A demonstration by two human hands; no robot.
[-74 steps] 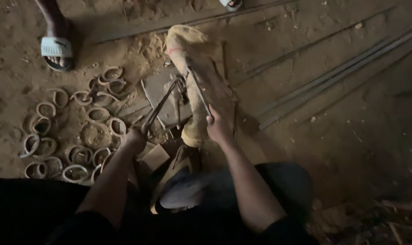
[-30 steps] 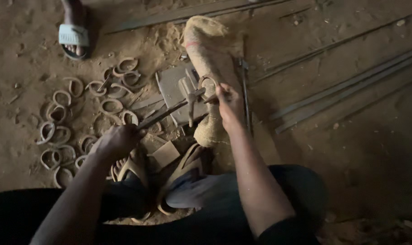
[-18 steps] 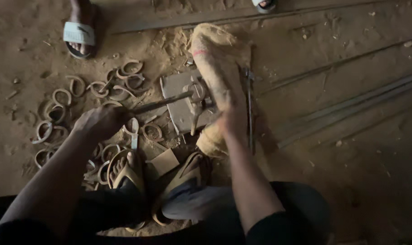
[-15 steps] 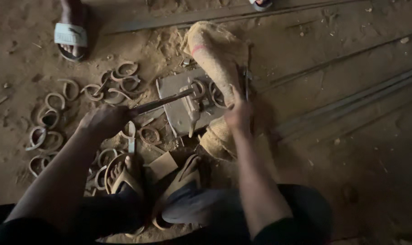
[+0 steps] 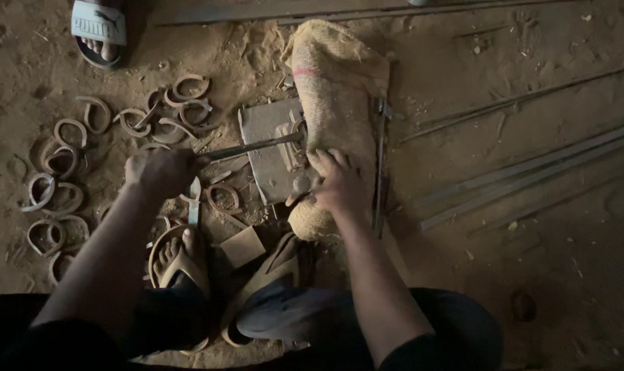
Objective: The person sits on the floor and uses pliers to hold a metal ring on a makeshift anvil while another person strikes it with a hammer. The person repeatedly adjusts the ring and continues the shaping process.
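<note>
My left hand (image 5: pixel 159 172) is closed around the near end of a long metal rod (image 5: pixel 253 146) that reaches right onto a flat metal plate (image 5: pixel 265 154) on the sandy ground. My right hand (image 5: pixel 339 182) rests on the lower part of a rolled burlap sack (image 5: pixel 334 103), fingers bent at the plate's right edge; whether it grips a small piece there I cannot tell. A curved metal piece lies on the plate under the rod's tip (image 5: pixel 293 137). My sandalled feet (image 5: pixel 178 257) sit just below the plate.
Several bent horseshoe-like metal loops (image 5: pixel 61 161) lie scattered to the left. Long straight metal bars (image 5: pixel 532 168) run across the ground at right, and one thin rod (image 5: pixel 379 172) lies beside the sack. Another person's sandalled foot (image 5: pixel 99 27) stands at top left.
My left hand has swung the rod down from a raised slant to nearly level across the plate. My right hand moved from the rod's far end down onto the sack's lower part.
</note>
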